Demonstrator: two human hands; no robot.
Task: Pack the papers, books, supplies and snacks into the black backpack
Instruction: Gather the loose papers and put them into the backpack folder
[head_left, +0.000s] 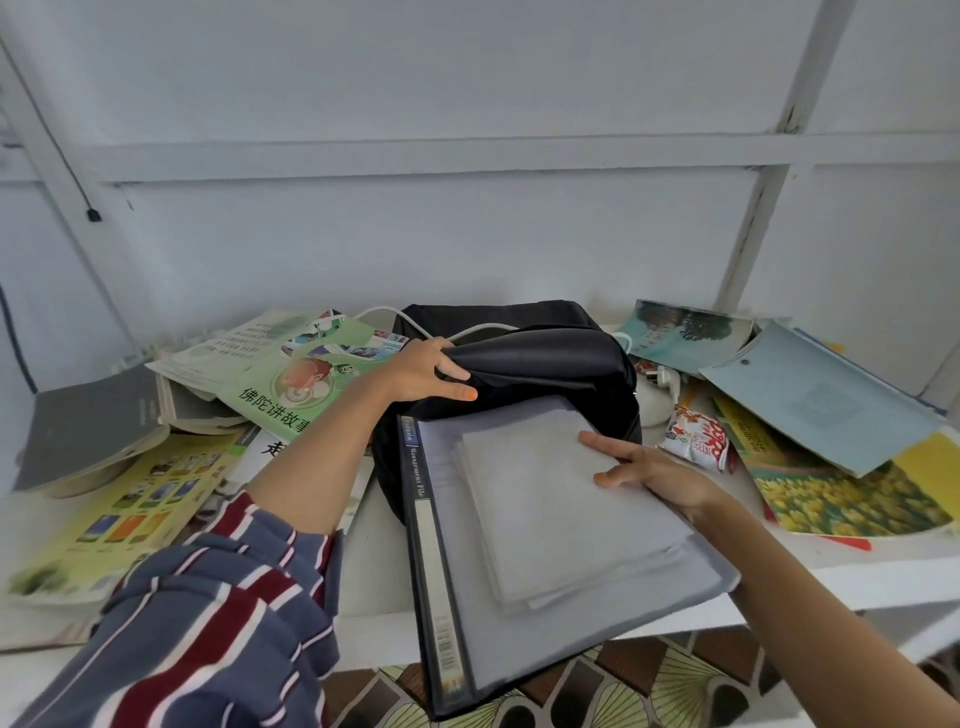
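Head view. Clear plastic file folder tilted, long axis running from the near desk edge away toward the black backpack, far end tucked into the bag's mouth, near end overhanging the desk above the patterned floor. Dark spine along its left side, printed "Management File", barcode near the bottom. Stack of pale papers seen through the translucent cover, edges slightly fanned.

Right hand on the folder's right edge, grip closed on the folder, 2 fingers spread flat over the cover. Left hand beyond and left of that grip, pinching the backpack's soft upper flap and lifting it, mouth held wide; orange polish on 1 nail. Striped sleeve in blue, dark red and white pushed up the left forearm.

Backpack of smooth matte fabric, lying on the desk, opening facing the person. White cable curving over its top.

Left of the left-hand grip: green-covered book with Chinese lettering, grey book with curled pages, yellow booklet. Right of the right-hand grip: crinkled red-and-white snack packet, pale blue envelope folder, teal book, glossy booklet with yellow flowers.

Desk white, cluttered. Wall behind white, crossed by painted white beams.
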